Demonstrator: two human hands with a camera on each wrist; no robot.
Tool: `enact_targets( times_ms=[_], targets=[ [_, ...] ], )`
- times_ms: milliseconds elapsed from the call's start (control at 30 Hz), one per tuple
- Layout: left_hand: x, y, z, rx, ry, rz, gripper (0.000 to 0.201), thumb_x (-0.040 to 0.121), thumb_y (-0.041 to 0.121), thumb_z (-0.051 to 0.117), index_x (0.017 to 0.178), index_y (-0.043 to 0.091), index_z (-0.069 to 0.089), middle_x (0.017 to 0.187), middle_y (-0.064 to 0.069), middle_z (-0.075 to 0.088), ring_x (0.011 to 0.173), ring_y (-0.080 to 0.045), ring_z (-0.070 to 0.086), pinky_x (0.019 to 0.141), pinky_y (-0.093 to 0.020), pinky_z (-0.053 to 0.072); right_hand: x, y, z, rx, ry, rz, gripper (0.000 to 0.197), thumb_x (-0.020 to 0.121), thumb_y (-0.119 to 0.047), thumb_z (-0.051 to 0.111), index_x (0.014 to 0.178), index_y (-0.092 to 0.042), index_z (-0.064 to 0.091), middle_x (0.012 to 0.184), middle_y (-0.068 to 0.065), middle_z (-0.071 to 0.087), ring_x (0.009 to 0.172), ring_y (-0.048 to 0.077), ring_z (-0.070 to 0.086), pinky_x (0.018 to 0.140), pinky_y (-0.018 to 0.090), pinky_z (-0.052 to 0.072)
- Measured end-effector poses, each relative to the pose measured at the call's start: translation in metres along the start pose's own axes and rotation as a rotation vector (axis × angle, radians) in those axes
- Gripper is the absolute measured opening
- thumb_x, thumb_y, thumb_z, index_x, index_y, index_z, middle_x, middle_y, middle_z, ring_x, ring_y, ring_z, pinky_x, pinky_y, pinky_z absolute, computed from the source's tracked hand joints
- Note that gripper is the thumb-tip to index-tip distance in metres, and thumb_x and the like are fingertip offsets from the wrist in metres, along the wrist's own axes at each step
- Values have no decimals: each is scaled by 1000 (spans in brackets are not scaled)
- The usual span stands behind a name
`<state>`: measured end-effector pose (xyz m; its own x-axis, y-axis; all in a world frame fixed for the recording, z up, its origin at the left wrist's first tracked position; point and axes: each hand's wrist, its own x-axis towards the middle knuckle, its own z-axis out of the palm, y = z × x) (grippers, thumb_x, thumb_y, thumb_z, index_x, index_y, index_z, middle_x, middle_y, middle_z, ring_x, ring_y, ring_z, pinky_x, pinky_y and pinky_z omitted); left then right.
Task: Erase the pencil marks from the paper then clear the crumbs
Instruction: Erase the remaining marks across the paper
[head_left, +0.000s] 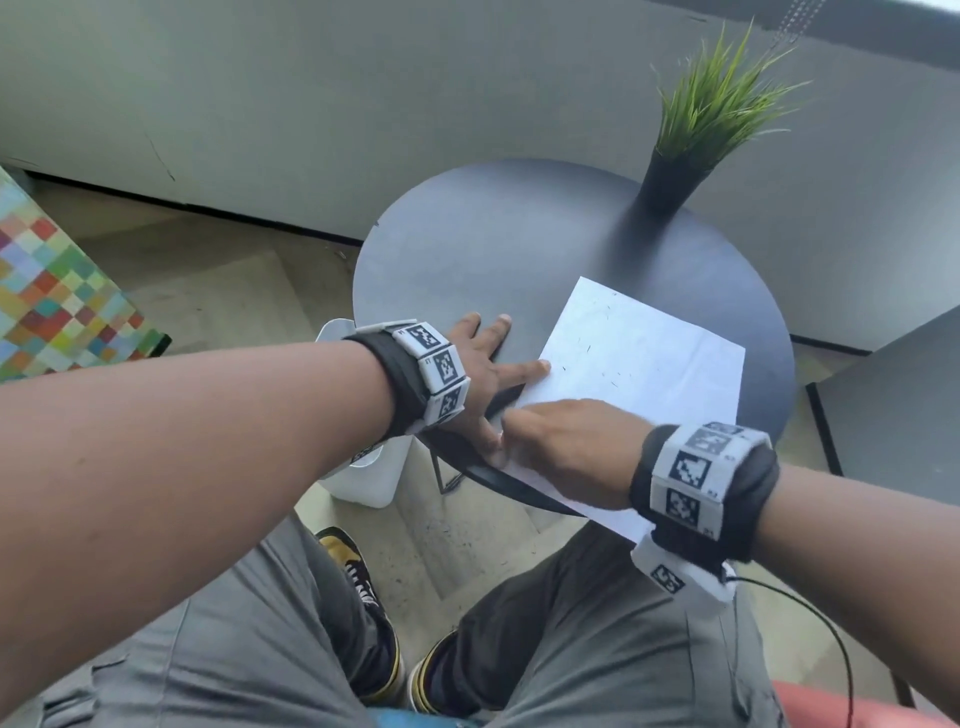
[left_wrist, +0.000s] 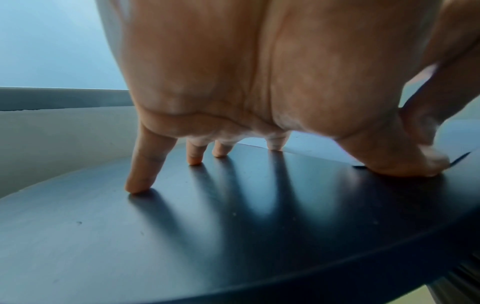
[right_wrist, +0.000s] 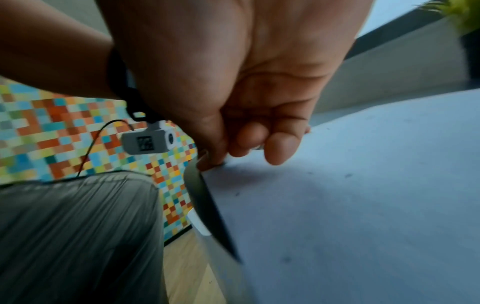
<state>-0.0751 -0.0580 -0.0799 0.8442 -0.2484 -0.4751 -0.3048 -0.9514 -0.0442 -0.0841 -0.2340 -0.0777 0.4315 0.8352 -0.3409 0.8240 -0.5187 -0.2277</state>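
A white sheet of paper (head_left: 649, 353) lies on the round dark table (head_left: 493, 249), its near corner hanging over the edge. Small dark crumbs (head_left: 587, 348) are scattered across it, also seen as specks (right_wrist: 348, 175) in the right wrist view. My left hand (head_left: 478, 364) is spread flat on the table beside the sheet, index tip and thumb (left_wrist: 415, 164) pressing the paper's left edge. My right hand (head_left: 561, 447) rests on the near-left part of the paper with fingers curled (right_wrist: 280, 148). A small pale piece (right_wrist: 257, 147), seemingly an eraser, barely shows between them.
A black pot with green grass (head_left: 675, 176) stands at the table's far side. A white bin (head_left: 363, 478) sits on the floor below the left edge. A colourful checkered block (head_left: 47, 296) is at the left, dark furniture (head_left: 893, 415) at the right.
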Motion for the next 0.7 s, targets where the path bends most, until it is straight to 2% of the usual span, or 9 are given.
enact_targets(
  times_ms=[133,200,233,300,433,533,600,667,700],
  targets=[
    [0,0,-1,-18,1,10,117,58,87,65,148,57,-5,163,-11,-13,147,-42,-2,104,-64,30,2,37,-13,-30,148,219,12,100,-30,37,102,-21,43,93,3,60,82,24,56,68,35,45],
    [0,0,0,-18,-9,2,118,58,87,64,148,56,-6,163,-11,-14,147,-42,-2,105,-65,29,-3,19,-5,-45,126,159,6,98,-25,40,99,-19,41,87,2,57,79,25,55,66,33,40],
    [0,0,1,-15,-14,1,119,58,87,64,148,56,-6,163,-10,-15,147,-42,-3,105,-66,27,-6,1,2,-41,62,96,4,96,-22,42,95,-18,40,84,0,53,76,24,52,65,34,39],
    [0,1,0,-21,-21,4,119,58,87,64,149,56,-7,163,-10,-16,147,-43,-5,106,-67,25,-12,-6,8,-27,-7,54,10,96,-22,43,89,-19,36,78,-3,47,72,22,48,63,34,38],
    [2,2,-1,-33,-48,-11,122,57,86,66,148,56,-10,163,-9,-18,148,-41,-8,106,-69,24,-7,44,-7,1,156,363,23,100,-38,34,92,-17,38,86,3,57,77,29,54,68,37,46],
    [3,3,-1,-23,-51,-18,124,56,86,67,148,56,-10,162,-10,-18,148,-43,-9,106,-69,23,-5,10,4,-30,100,230,12,98,-26,41,90,-19,35,83,-3,48,74,23,46,66,33,37],
    [3,3,-1,-18,-54,-21,124,56,86,67,148,56,-10,162,-11,-19,148,-43,-9,107,-69,22,-4,-4,10,-29,65,147,7,96,-26,44,96,-20,41,86,-2,52,77,22,51,65,33,37],
    [3,2,0,-25,-51,-19,124,55,86,67,147,56,-10,163,-11,-18,148,-43,-8,107,-70,20,3,17,0,-18,117,286,12,97,-30,41,106,-21,42,92,1,58,82,25,56,68,34,42],
    [3,1,0,-25,-46,-18,125,54,86,67,147,57,-10,163,-11,-17,147,-43,-7,107,-70,20,4,29,-7,2,154,370,14,99,-33,38,105,-21,42,93,3,58,82,27,55,68,35,43]
  ],
)
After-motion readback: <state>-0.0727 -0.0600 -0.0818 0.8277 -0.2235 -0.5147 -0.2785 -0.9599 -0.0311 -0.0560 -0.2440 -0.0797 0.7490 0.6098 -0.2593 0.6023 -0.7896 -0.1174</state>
